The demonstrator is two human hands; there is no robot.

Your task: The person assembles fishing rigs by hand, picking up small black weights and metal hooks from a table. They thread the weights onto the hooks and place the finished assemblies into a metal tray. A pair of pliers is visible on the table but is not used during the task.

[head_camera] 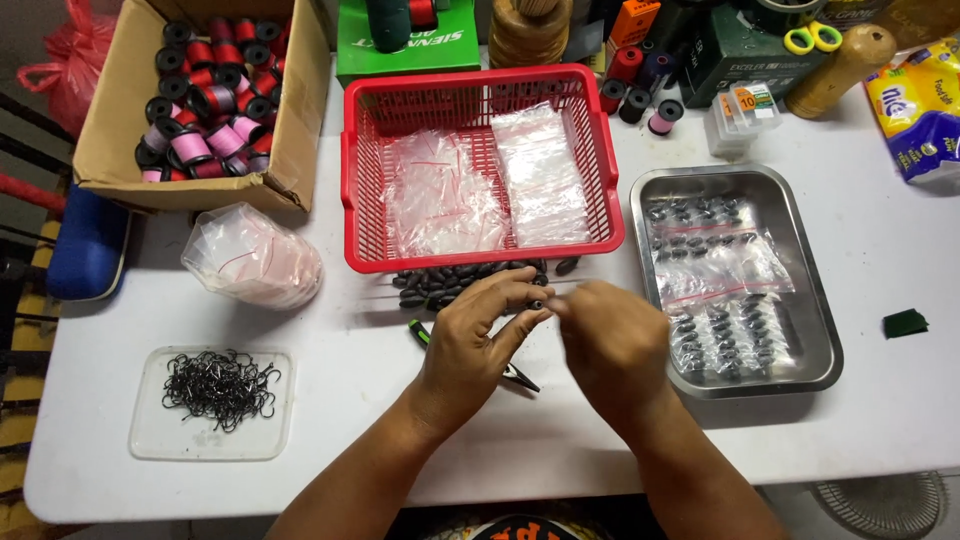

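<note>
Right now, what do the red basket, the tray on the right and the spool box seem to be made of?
Red basket: moulded plastic, slotted lattice walls. Tray: probably stainless steel, shiny grey with reflections. Box: brown cardboard, matte, folded flaps.

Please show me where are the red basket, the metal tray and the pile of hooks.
red basket (pixel 352 190): head view, left wall.
metal tray (pixel 824 335): head view, right rim.
pile of hooks (pixel 218 385): head view, pile's middle.

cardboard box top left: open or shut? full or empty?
Open and partly filled. The cardboard box has its flaps up, and red, pink and black thread spools are piled inside.
</note>
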